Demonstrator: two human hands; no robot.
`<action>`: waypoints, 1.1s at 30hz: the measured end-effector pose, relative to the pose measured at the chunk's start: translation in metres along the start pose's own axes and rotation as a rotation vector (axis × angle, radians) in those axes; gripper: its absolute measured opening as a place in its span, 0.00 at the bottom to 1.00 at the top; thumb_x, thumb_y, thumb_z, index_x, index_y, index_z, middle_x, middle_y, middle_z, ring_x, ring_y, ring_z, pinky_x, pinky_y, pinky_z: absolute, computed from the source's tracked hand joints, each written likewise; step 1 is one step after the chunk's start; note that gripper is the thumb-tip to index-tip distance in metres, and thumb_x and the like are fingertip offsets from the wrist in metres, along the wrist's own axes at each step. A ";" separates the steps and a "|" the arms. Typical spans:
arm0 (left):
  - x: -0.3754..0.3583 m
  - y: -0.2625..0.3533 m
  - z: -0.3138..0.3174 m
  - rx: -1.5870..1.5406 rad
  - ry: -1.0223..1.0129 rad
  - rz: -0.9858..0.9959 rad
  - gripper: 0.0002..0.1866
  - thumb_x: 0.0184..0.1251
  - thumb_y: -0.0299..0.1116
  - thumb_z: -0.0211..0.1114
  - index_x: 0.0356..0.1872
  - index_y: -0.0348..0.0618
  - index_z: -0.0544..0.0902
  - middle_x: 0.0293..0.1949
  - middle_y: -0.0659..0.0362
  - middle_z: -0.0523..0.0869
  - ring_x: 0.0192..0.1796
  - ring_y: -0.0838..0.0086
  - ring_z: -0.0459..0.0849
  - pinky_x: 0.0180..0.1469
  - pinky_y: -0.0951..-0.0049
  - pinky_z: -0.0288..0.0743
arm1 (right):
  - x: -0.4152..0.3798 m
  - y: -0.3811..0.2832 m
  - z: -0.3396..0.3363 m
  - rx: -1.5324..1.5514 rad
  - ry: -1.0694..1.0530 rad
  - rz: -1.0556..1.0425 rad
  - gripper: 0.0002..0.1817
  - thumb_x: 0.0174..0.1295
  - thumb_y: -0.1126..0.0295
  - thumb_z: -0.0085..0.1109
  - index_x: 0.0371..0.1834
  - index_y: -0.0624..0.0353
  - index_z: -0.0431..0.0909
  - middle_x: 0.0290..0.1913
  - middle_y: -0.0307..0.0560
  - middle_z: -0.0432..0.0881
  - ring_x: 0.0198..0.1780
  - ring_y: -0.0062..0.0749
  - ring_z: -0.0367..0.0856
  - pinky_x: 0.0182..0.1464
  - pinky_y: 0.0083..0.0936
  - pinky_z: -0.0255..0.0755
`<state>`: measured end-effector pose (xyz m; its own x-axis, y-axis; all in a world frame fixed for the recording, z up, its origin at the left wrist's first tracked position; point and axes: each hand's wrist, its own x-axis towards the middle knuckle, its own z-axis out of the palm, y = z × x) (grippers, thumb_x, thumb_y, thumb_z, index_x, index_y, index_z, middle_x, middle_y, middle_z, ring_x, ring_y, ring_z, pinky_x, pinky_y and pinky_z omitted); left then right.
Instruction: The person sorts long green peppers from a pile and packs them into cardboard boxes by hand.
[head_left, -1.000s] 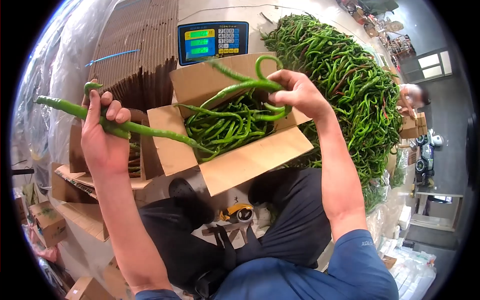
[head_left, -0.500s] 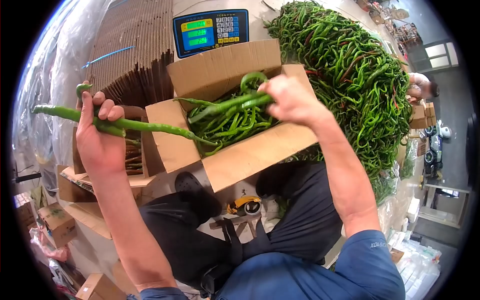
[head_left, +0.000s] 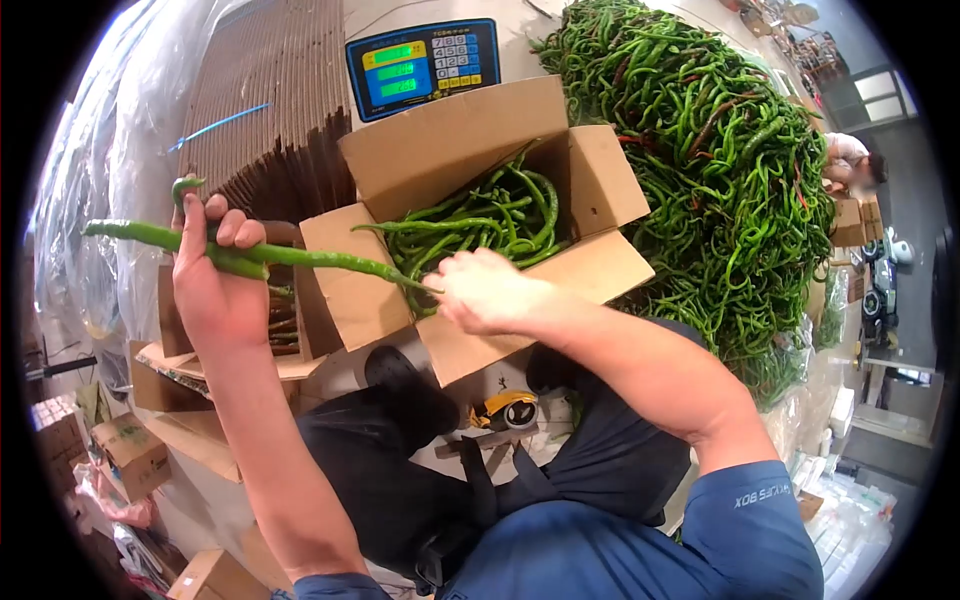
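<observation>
Long green chili peppers (head_left: 320, 259) are held in my left hand (head_left: 222, 290), which is raised to the left of an open cardboard box (head_left: 455, 128). One runs rightward across the box's left flap, and a curled end shows above my thumb. My right hand (head_left: 492, 290) is at the front-left inner edge of the box, its fingers curled down beside the tip of that long pepper. What those fingers grip, if anything, is hidden. More green chili peppers (head_left: 520, 215) lie loosely inside the box.
A digital scale display (head_left: 424, 67) stands behind the box. Flattened cartons (head_left: 265, 90) are stacked at back left, and a large chili pile (head_left: 710, 180) spreads to the right. A second open box (head_left: 310, 300) sits at left. Another person (head_left: 850, 160) is at far right.
My right hand has moved left and toward me, from the box's right side to its front-left edge. The thick peppers it held are out of that hand. My left hand keeps its hold.
</observation>
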<state>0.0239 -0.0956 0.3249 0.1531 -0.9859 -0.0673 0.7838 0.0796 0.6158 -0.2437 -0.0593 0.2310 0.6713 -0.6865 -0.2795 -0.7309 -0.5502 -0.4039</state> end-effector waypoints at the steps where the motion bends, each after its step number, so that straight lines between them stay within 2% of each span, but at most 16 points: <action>1: -0.001 0.000 0.003 0.004 0.029 -0.001 0.13 0.81 0.33 0.52 0.60 0.42 0.76 0.35 0.62 0.70 0.31 0.79 0.65 0.35 0.77 0.66 | 0.002 -0.004 0.008 -0.003 -0.023 0.034 0.10 0.58 0.71 0.57 0.40 0.61 0.83 0.42 0.56 0.85 0.47 0.53 0.83 0.52 0.46 0.76; 4: -0.001 -0.001 0.001 0.003 0.014 -0.022 0.13 0.81 0.33 0.52 0.59 0.42 0.76 0.35 0.62 0.71 0.31 0.79 0.66 0.35 0.77 0.67 | 0.014 -0.003 0.014 0.152 -0.141 0.172 0.09 0.54 0.77 0.56 0.35 0.63 0.85 0.41 0.59 0.86 0.47 0.54 0.84 0.51 0.44 0.77; 5: -0.001 -0.001 -0.001 0.008 0.003 -0.025 0.09 0.80 0.32 0.54 0.55 0.44 0.77 0.36 0.61 0.73 0.31 0.79 0.67 0.34 0.75 0.67 | 0.017 -0.002 0.014 0.233 -0.188 0.222 0.10 0.53 0.78 0.55 0.35 0.63 0.85 0.40 0.61 0.86 0.47 0.54 0.85 0.51 0.43 0.78; 8: -0.003 -0.001 0.000 -0.014 -0.017 -0.029 0.09 0.80 0.32 0.55 0.54 0.45 0.77 0.35 0.62 0.73 0.31 0.79 0.67 0.35 0.75 0.67 | 0.020 0.005 0.009 0.372 -0.086 0.223 0.13 0.52 0.79 0.54 0.38 0.63 0.86 0.41 0.62 0.86 0.48 0.54 0.85 0.51 0.40 0.78; 12: -0.007 0.003 0.004 -0.035 -0.020 -0.008 0.09 0.79 0.32 0.56 0.54 0.45 0.77 0.35 0.62 0.73 0.31 0.78 0.68 0.35 0.75 0.67 | 0.009 0.002 -0.041 0.593 0.160 0.204 0.12 0.56 0.72 0.56 0.38 0.65 0.86 0.40 0.61 0.87 0.46 0.51 0.86 0.51 0.39 0.79; 15: -0.008 0.006 0.005 -0.015 -0.008 0.017 0.07 0.79 0.32 0.57 0.52 0.46 0.77 0.35 0.62 0.75 0.31 0.78 0.69 0.35 0.75 0.67 | 0.000 -0.003 -0.059 0.522 0.313 0.113 0.11 0.55 0.71 0.56 0.35 0.66 0.85 0.36 0.59 0.86 0.42 0.52 0.85 0.48 0.40 0.78; 18: -0.006 0.004 0.002 -0.022 0.026 0.019 0.06 0.79 0.32 0.57 0.50 0.46 0.77 0.35 0.62 0.76 0.31 0.78 0.70 0.35 0.75 0.68 | 0.010 0.009 -0.020 0.294 0.325 -0.042 0.08 0.55 0.72 0.56 0.33 0.64 0.84 0.35 0.59 0.85 0.41 0.53 0.84 0.47 0.42 0.78; 20: -0.005 0.003 0.004 -0.012 0.020 0.018 0.06 0.79 0.31 0.56 0.51 0.46 0.76 0.35 0.61 0.76 0.31 0.78 0.70 0.35 0.75 0.68 | 0.012 0.012 0.014 -0.061 0.158 -0.083 0.09 0.56 0.74 0.54 0.35 0.60 0.84 0.36 0.57 0.85 0.42 0.55 0.84 0.47 0.43 0.79; 22: -0.006 0.001 0.007 0.006 0.042 0.018 0.08 0.80 0.31 0.55 0.54 0.44 0.75 0.36 0.60 0.73 0.32 0.78 0.69 0.35 0.76 0.68 | 0.016 0.012 0.031 -0.008 0.000 0.114 0.10 0.55 0.74 0.54 0.35 0.61 0.85 0.38 0.58 0.86 0.44 0.55 0.85 0.47 0.44 0.80; 23: -0.005 0.001 0.006 -0.005 0.035 0.002 0.05 0.79 0.32 0.57 0.50 0.48 0.77 0.35 0.62 0.77 0.31 0.78 0.70 0.35 0.74 0.68 | 0.018 0.017 0.036 0.008 -0.019 0.180 0.10 0.55 0.74 0.54 0.34 0.61 0.85 0.38 0.59 0.86 0.45 0.55 0.85 0.46 0.44 0.80; 25: -0.005 0.001 0.007 -0.008 0.017 0.004 0.05 0.79 0.32 0.58 0.50 0.47 0.77 0.35 0.62 0.76 0.31 0.78 0.70 0.35 0.74 0.68 | 0.026 0.023 0.032 0.036 -0.058 0.304 0.10 0.54 0.74 0.53 0.34 0.61 0.85 0.40 0.59 0.86 0.46 0.55 0.85 0.46 0.44 0.80; 28: -0.006 -0.001 0.007 -0.013 0.021 -0.003 0.05 0.79 0.32 0.57 0.49 0.47 0.77 0.35 0.62 0.76 0.31 0.78 0.70 0.35 0.74 0.68 | 0.036 0.028 0.040 0.064 -0.062 0.308 0.11 0.55 0.74 0.53 0.34 0.62 0.85 0.40 0.59 0.87 0.45 0.55 0.86 0.46 0.44 0.80; 29: -0.007 -0.001 0.007 -0.016 0.027 -0.008 0.05 0.79 0.33 0.57 0.49 0.47 0.77 0.35 0.62 0.76 0.31 0.77 0.70 0.35 0.74 0.68 | 0.039 0.028 0.044 0.044 -0.118 0.328 0.12 0.55 0.73 0.53 0.36 0.61 0.86 0.41 0.59 0.87 0.46 0.54 0.86 0.46 0.44 0.80; 33: -0.007 -0.002 0.007 -0.031 0.024 -0.016 0.05 0.79 0.33 0.57 0.49 0.47 0.77 0.34 0.62 0.76 0.31 0.77 0.71 0.35 0.74 0.68 | 0.053 0.027 0.054 -0.093 -0.124 0.378 0.13 0.58 0.70 0.54 0.38 0.59 0.88 0.43 0.56 0.88 0.47 0.49 0.87 0.47 0.41 0.81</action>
<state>0.0170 -0.0900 0.3289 0.1543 -0.9833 -0.0967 0.8048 0.0683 0.5895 -0.2210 -0.0848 0.1587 0.3592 -0.7891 -0.4983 -0.9330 -0.3150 -0.1738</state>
